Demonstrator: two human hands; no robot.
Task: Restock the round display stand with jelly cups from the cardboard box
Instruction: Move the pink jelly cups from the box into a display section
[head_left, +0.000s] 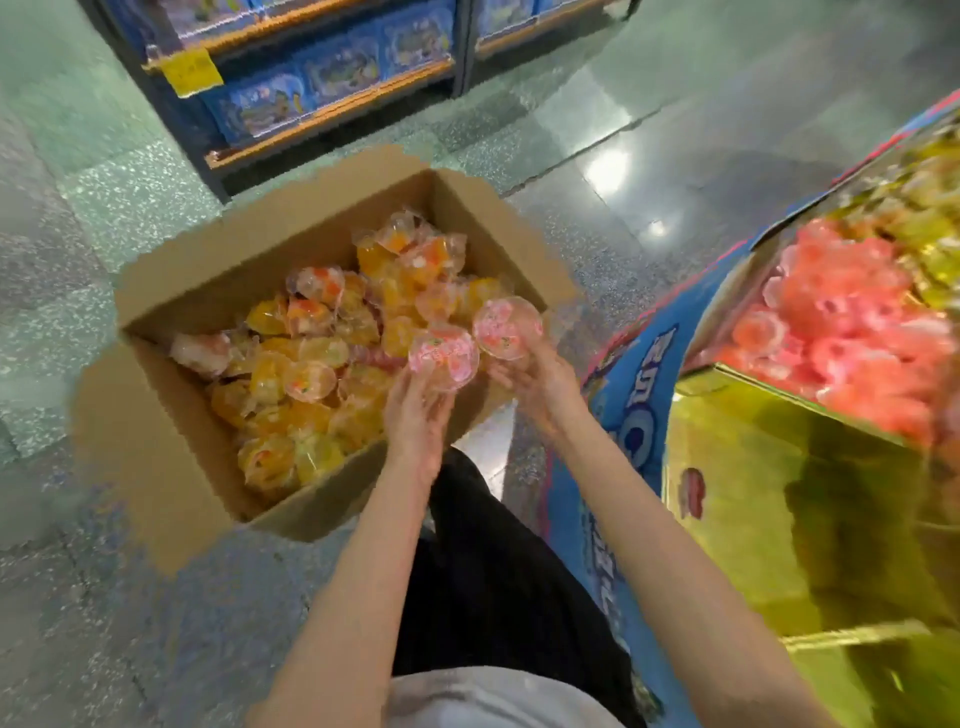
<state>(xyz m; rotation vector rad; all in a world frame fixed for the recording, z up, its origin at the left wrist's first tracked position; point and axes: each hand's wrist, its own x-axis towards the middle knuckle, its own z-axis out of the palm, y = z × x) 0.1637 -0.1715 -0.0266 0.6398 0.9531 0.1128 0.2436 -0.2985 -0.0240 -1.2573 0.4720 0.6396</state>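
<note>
An open cardboard box (176, 312) stands on the floor, holding several orange, yellow and pink jelly cups (311, 374). My left hand (415, 415) holds one pink jelly cup (443, 358) over the box's right edge. Beside it, my right hand (540, 384) holds a second pink jelly cup (508, 323). The display stand (779, 467), gold with a blue printed band, is at the right; one of its compartments is heaped with pink jelly cups (841, 332). The stand is blurred.
Blue shelving (322, 88) with boxed goods and a yellow price tag lines the far side of the polished stone floor (675, 130). My dark trousers (493, 571) sit between the box and the stand.
</note>
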